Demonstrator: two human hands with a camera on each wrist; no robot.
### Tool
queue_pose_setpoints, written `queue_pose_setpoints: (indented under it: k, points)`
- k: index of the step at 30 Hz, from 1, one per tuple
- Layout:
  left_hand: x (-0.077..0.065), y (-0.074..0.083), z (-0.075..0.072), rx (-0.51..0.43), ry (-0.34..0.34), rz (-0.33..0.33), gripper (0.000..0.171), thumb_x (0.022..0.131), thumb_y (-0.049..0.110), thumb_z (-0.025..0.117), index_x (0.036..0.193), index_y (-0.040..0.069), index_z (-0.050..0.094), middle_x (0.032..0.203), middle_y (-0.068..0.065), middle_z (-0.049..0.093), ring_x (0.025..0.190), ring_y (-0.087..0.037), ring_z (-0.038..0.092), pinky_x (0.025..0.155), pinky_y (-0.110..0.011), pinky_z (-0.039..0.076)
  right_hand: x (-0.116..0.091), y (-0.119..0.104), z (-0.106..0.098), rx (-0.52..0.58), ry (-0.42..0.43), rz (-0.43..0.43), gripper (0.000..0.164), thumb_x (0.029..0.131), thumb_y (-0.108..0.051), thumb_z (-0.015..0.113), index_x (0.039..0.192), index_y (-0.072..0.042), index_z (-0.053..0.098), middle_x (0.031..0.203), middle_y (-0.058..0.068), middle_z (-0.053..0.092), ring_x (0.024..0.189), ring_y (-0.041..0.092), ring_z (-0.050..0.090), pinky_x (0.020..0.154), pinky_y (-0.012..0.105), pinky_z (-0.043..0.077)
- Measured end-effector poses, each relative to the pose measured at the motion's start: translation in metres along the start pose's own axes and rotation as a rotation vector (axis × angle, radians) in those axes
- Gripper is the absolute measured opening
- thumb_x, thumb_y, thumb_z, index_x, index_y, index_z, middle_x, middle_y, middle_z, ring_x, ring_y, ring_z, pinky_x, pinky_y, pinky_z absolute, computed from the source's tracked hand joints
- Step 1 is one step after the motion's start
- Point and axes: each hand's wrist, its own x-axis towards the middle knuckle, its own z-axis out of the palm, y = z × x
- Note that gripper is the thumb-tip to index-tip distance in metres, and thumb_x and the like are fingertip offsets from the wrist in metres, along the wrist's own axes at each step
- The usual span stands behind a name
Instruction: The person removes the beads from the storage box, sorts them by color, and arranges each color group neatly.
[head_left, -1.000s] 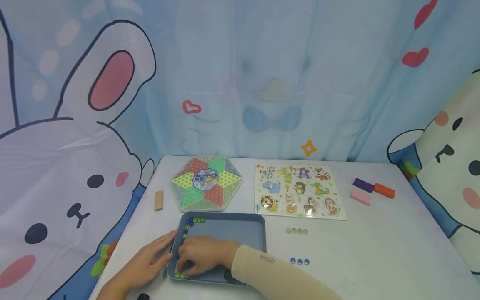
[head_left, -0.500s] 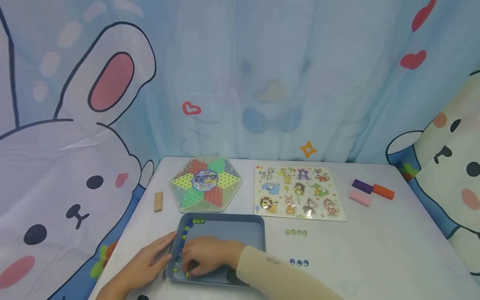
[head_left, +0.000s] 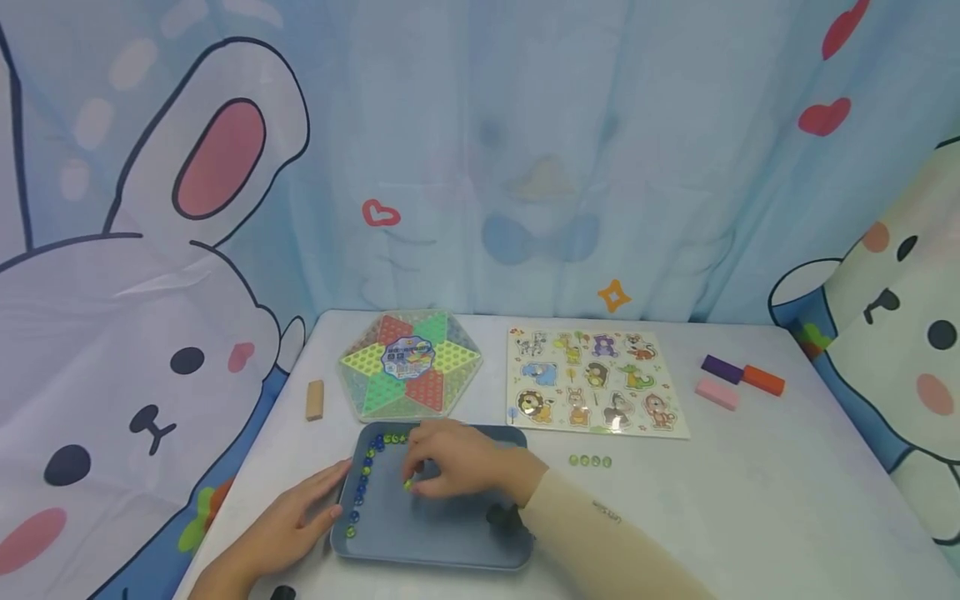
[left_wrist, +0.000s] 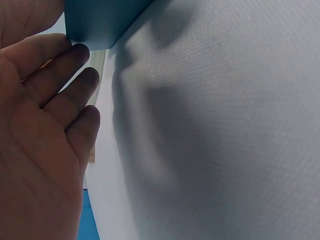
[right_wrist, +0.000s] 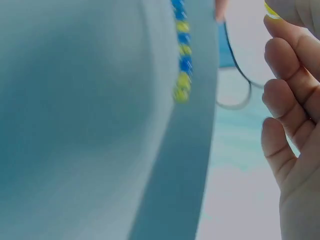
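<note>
My right hand pinches a yellow-green marble between thumb and fingertips, above the middle of the blue-grey tray. In the right wrist view that marble shows only as a yellow sliver at the fingertips. Along the tray's left side and upper left corner runs a row of blue and yellow-green marbles, with a gap near its lower end. My left hand touches the tray's left edge, fingers extended. In the left wrist view the left hand lies beside the tray's outer wall.
Behind the tray lies a hexagonal star-pattern game board, with an animal puzzle board to its right. Several yellow-green marbles sit right of the tray. A wooden block stands left; purple, orange and pink blocks lie far right.
My right hand has taken a yellow-green marble from the tray's lower left corner and moved up and right with it. The sleeve now covers the three blue marbles. The left hand stays put.
</note>
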Motion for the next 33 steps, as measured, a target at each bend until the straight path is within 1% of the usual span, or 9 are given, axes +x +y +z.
queue_pose_setpoints:
  k: [4, 9, 13, 20, 22, 25, 28, 31, 33]
  points:
    - [0.001, 0.0, -0.001, 0.0, 0.002, 0.007, 0.059, 0.108, 0.039, 0.058, 0.16, 0.016, 0.044, 0.163, -0.002, 0.048, 0.149, -0.03, 0.047, 0.118, -0.049, 0.048, -0.018, 0.011, -0.016, 0.007, 0.089, 0.063, 0.01, 0.091, -0.031, 0.081, 0.101, -0.027, 0.081, 0.092, -0.01, 0.068, 0.092, 0.007, 0.06, 0.083, 0.015, 0.048]
    - [0.001, -0.002, 0.0, 0.007, 0.002, 0.01, 0.059, 0.108, 0.04, 0.057, 0.16, 0.017, 0.044, 0.163, -0.001, 0.048, 0.149, -0.031, 0.048, 0.118, -0.048, 0.048, -0.041, 0.025, -0.031, 0.018, 0.183, 0.134, 0.009, 0.09, -0.03, 0.082, 0.097, -0.026, 0.081, 0.094, -0.007, 0.071, 0.092, 0.011, 0.061, 0.083, 0.022, 0.05]
    - [-0.001, -0.004, 0.001, 0.017, 0.013, 0.021, 0.058, 0.108, 0.039, 0.058, 0.16, 0.017, 0.045, 0.162, -0.001, 0.049, 0.148, -0.03, 0.049, 0.118, -0.047, 0.049, -0.059, 0.036, -0.04, 0.012, 0.25, 0.145, 0.007, 0.089, -0.028, 0.083, 0.095, -0.025, 0.081, 0.093, -0.005, 0.072, 0.089, 0.013, 0.061, 0.08, 0.023, 0.05]
    - [-0.001, -0.006, 0.002, 0.034, 0.023, 0.03, 0.058, 0.108, 0.039, 0.058, 0.16, 0.018, 0.044, 0.162, -0.001, 0.05, 0.148, -0.03, 0.05, 0.116, -0.046, 0.05, -0.095, 0.05, -0.057, -0.024, 0.359, 0.143, 0.009, 0.086, -0.024, 0.086, 0.092, -0.024, 0.08, 0.087, -0.008, 0.069, 0.087, 0.01, 0.061, 0.079, 0.025, 0.053]
    - [-0.001, -0.006, 0.002, 0.028, 0.027, 0.036, 0.058, 0.108, 0.038, 0.059, 0.16, 0.018, 0.045, 0.162, -0.001, 0.05, 0.147, -0.03, 0.05, 0.116, -0.045, 0.051, -0.108, 0.055, -0.06, -0.041, 0.385, 0.165, 0.011, 0.084, -0.023, 0.088, 0.091, -0.025, 0.079, 0.087, -0.01, 0.068, 0.087, 0.011, 0.062, 0.08, 0.027, 0.053]
    - [-0.001, -0.005, 0.002, 0.025, 0.03, 0.044, 0.057, 0.107, 0.037, 0.06, 0.159, 0.017, 0.046, 0.161, -0.001, 0.051, 0.147, -0.03, 0.05, 0.116, -0.043, 0.051, -0.131, 0.061, -0.064, -0.057, 0.396, 0.248, 0.013, 0.082, -0.021, 0.089, 0.091, -0.025, 0.08, 0.087, -0.012, 0.068, 0.087, 0.011, 0.062, 0.08, 0.029, 0.053]
    - [0.0, -0.004, 0.002, 0.028, 0.026, 0.047, 0.058, 0.107, 0.037, 0.059, 0.159, 0.016, 0.046, 0.162, -0.001, 0.05, 0.147, -0.03, 0.05, 0.116, -0.043, 0.051, -0.156, 0.067, -0.066, -0.062, 0.391, 0.372, 0.014, 0.083, -0.022, 0.089, 0.092, -0.027, 0.08, 0.089, -0.014, 0.068, 0.089, 0.013, 0.061, 0.079, 0.031, 0.054]
    - [0.001, -0.003, 0.002, 0.035, 0.019, 0.041, 0.058, 0.108, 0.039, 0.058, 0.16, 0.016, 0.045, 0.162, -0.001, 0.05, 0.148, -0.03, 0.05, 0.117, -0.045, 0.051, -0.179, 0.073, -0.064, -0.067, 0.396, 0.457, 0.014, 0.083, -0.021, 0.088, 0.092, -0.027, 0.08, 0.088, -0.016, 0.068, 0.088, 0.014, 0.061, 0.08, 0.033, 0.055]
    - [0.001, -0.002, 0.001, 0.036, 0.015, 0.039, 0.058, 0.108, 0.039, 0.059, 0.16, 0.016, 0.045, 0.162, -0.001, 0.05, 0.148, -0.03, 0.05, 0.116, -0.046, 0.05, -0.192, 0.077, -0.062, -0.074, 0.393, 0.495, 0.014, 0.083, -0.02, 0.087, 0.092, -0.028, 0.08, 0.087, -0.018, 0.067, 0.088, 0.014, 0.061, 0.079, 0.033, 0.055]
